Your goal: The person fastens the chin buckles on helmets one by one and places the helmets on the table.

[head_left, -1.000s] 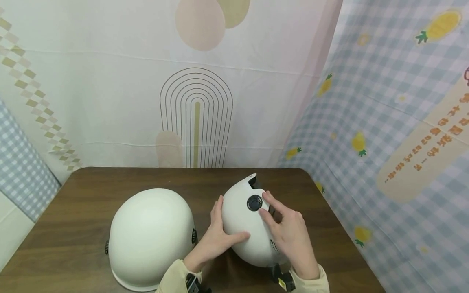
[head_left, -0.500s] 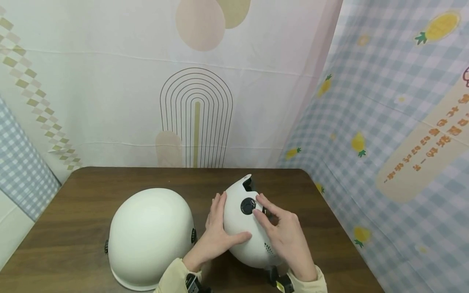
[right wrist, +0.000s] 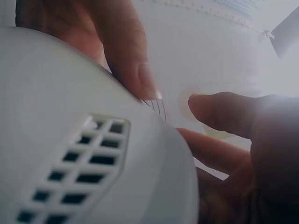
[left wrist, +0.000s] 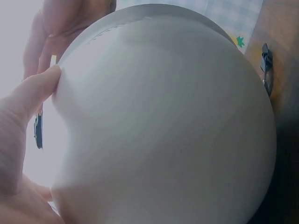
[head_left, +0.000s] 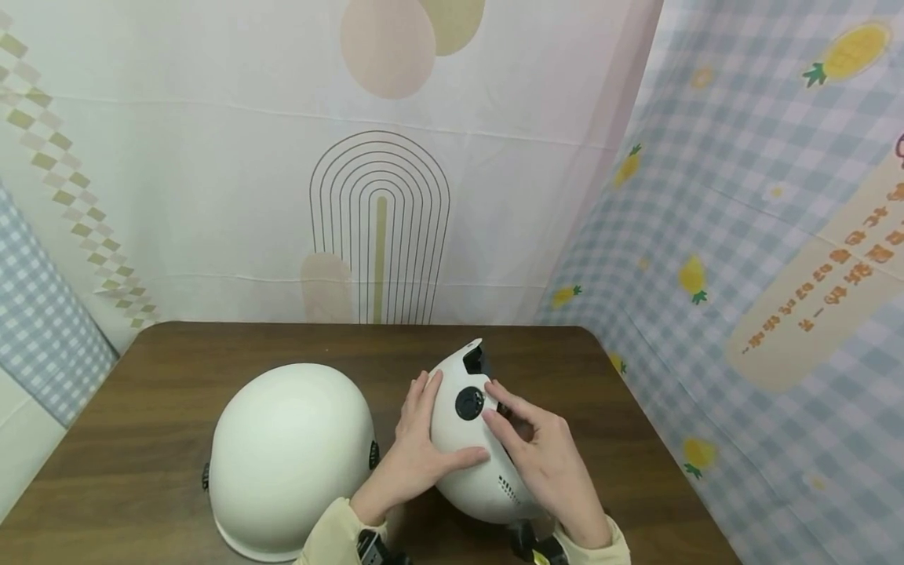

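Observation:
A white helmet (head_left: pixel 469 463) with a round black side disc (head_left: pixel 469 403) and slotted vents (head_left: pixel 508 490) is tipped on its side over the table. My left hand (head_left: pixel 417 451) grips its dome, fingers over the far left side and thumb lying across the shell. With thumb and fingers beside the disc, my right hand (head_left: pixel 544 455) holds the rim. In the left wrist view the smooth shell (left wrist: pixel 168 116) fills most of the frame. The right wrist view has the vent slots (right wrist: pixel 74 163) up close. The helmet's inside is hidden from me.
A second white helmet (head_left: pixel 293 455) stands dome up to the left, with black knobs on both sides. The brown table (head_left: pixel 162 377) ends at a patterned cloth (head_left: pixel 233 196) behind. Checked cloth (head_left: pixel 706 314) hangs along the right side.
The tipped helmet has turned a little, its disc shifting left and down and its vents showing more. My right hand has followed it leftward. My left hand stays almost in place.

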`<state>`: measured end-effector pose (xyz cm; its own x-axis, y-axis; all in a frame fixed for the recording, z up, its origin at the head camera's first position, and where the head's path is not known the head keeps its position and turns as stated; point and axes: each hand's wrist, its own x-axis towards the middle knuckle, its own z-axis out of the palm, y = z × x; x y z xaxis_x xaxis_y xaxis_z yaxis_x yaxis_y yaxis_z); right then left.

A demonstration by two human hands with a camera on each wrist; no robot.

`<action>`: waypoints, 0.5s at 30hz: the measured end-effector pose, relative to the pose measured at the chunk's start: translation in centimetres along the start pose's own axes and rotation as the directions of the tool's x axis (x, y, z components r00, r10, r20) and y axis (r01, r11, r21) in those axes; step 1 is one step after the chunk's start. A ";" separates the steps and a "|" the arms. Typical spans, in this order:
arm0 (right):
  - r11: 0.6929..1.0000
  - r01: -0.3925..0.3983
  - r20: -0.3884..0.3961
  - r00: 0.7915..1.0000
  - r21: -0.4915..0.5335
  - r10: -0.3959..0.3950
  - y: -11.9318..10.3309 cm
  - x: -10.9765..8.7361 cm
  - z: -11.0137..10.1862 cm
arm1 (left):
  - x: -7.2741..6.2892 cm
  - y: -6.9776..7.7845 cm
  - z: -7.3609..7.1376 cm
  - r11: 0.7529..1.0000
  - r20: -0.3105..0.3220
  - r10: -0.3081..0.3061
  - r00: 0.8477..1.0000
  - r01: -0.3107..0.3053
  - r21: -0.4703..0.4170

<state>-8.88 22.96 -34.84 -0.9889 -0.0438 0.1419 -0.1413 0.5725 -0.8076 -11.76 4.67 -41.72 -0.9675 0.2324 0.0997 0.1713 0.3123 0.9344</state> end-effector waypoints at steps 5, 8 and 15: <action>0.994 -0.028 0.023 0.999 0.107 0.026 0.3 -0.1 -0.4 | 0.0 -0.1 -0.3 1.000 0.007 0.010 1.000 -0.010 -0.007; 0.975 -0.051 0.017 0.999 0.214 0.048 1.2 0.4 -1.1 | 0.1 -0.3 -0.5 1.000 0.004 0.017 1.000 -0.017 -0.018; 0.992 -0.125 -0.022 0.992 -0.009 0.125 5.1 1.5 -2.9 | 0.0 -0.9 -1.0 0.998 -0.011 0.006 1.000 -0.007 -0.059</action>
<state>-10.95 28.12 -37.08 -0.9975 0.0464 0.0527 -0.0160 0.5806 -0.8140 -12.12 3.48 -42.23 -0.9685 0.2238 0.1094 0.1667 0.2557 0.9523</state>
